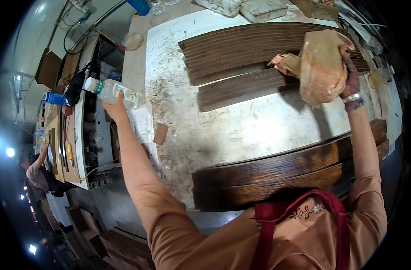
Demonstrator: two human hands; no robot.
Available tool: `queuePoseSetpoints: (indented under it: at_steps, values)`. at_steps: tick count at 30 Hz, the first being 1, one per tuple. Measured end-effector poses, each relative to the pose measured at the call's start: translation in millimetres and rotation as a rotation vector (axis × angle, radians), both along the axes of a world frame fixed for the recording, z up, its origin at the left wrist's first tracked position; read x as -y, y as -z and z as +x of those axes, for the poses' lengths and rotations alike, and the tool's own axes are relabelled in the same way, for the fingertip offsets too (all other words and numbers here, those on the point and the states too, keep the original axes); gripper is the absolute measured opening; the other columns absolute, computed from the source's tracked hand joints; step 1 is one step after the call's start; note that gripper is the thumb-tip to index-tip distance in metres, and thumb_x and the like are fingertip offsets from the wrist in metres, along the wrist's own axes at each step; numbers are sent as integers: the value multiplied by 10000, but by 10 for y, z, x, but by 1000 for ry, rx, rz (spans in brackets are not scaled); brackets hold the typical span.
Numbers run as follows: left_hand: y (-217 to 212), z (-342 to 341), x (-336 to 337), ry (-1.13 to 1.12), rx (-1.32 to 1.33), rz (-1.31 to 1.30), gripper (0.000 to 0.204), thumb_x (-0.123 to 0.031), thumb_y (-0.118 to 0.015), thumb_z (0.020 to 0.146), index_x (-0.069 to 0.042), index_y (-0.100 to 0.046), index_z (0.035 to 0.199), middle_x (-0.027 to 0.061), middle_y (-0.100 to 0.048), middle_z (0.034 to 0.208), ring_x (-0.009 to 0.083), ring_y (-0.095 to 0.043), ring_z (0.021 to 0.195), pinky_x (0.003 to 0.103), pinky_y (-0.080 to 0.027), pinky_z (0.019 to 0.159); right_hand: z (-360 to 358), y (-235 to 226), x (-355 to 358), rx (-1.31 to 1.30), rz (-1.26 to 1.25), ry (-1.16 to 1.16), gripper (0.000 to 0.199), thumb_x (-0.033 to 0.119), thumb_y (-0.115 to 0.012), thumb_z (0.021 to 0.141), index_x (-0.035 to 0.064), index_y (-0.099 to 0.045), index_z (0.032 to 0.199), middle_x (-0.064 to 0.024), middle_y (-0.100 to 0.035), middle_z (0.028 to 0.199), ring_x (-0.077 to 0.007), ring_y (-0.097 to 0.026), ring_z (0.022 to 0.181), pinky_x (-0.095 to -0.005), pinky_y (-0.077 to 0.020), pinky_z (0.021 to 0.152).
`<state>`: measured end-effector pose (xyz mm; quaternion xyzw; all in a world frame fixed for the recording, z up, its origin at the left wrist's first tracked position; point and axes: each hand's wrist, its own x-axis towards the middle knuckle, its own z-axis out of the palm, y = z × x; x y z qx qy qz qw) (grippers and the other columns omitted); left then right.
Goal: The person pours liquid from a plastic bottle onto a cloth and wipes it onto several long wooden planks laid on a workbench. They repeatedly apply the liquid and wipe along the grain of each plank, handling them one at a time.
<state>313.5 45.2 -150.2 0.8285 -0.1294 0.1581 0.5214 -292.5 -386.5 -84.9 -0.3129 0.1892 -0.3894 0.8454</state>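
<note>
A: Workshop; pale, stained tabletop (241, 130). Hands?
B: Left hand (116, 108), beyond its left edge, fingers gripping a plastic bottle (113, 91) lying sideways. Right hand (350, 83) clutches a stained rag (322, 67) above dark planks (241, 49).

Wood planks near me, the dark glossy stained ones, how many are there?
2. A nearer plank lies along the workbench edge by the person's chest, and a farther plank lies right behind it, touching. The matte planks stacked farther back aren't counted; more may be hidden.
</note>
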Motion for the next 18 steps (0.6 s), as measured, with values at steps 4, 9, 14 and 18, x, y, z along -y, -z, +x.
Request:
queuePoseSetpoints:
  at_steps: [4, 9, 14, 18]
  values:
    - [-71, -437, 62, -267, 123, 129, 863, -249, -856, 733, 48, -376, 1385, 231, -469, 1370, 353, -449, 1276, 416, -380, 1050, -52, 164, 280, -78, -160, 74, 428, 217, -629, 932, 70, -558, 1328, -59, -590, 1329, -212, -553, 1218, -369, -437, 1055]
    - [8, -2023, 539, 717, -46, 482, 885, -254, -817, 738, -20, -351, 1454, 215, -371, 1472, 352, -362, 1352, 434, -250, 1160, 376, -572, -180, -439, -265, -1, 344, 224, -680, 882, 101, -599, 1192, -61, -642, 1166, -184, -602, 1098, -360, -509, 949]
    - [456, -2398, 930, 757, -33, 575, 912, -339, -858, 683, -17, -399, 1402, 186, -454, 1385, 377, -403, 1288, 482, -319, 1062, 1160, 308, -702, -1088, -1898, -58, 197, 250, -539, 955, 109, -641, 1048, -124, -649, 1004, -290, -640, 960, -396, -508, 842]
    - [593, -2421, 943, 690, 64, 491, 823, -385, -834, 704, -39, -465, 1354, 169, -509, 1326, 364, -440, 1247, 496, -318, 1029, 2186, 415, -1360, -859, -1900, -290, 126, 179, -632, 817, 56, -621, 844, -139, -643, 893, -302, -639, 837, -434, -506, 758]
